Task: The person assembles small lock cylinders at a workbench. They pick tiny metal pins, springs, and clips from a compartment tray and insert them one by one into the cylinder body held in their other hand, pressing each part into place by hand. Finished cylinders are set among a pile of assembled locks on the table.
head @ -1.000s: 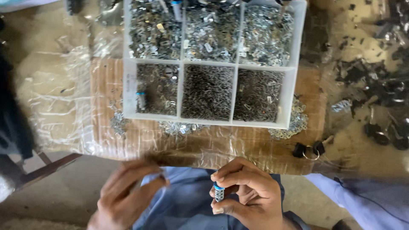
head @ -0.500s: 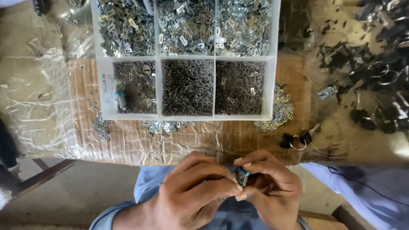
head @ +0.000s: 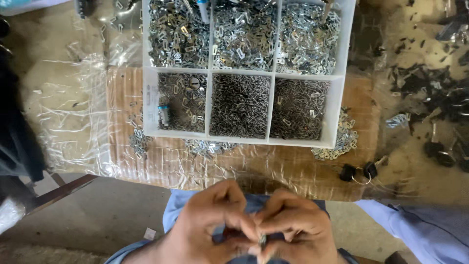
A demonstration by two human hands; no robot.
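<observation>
1. Your left hand [head: 210, 230] and right hand [head: 293, 230] pinch one small metal part [head: 263, 239] together, below the table's near edge.
2. Assembly step, probably; next needs steady fingertip alignment.
3. Parts tray [head: 336, 102] sits untouched.

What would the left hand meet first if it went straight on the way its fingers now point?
The left hand points its fingers toward the right hand, so it would meet that hand's fingertips at once; they already touch around a small part. Depth is hard to judge.
</observation>
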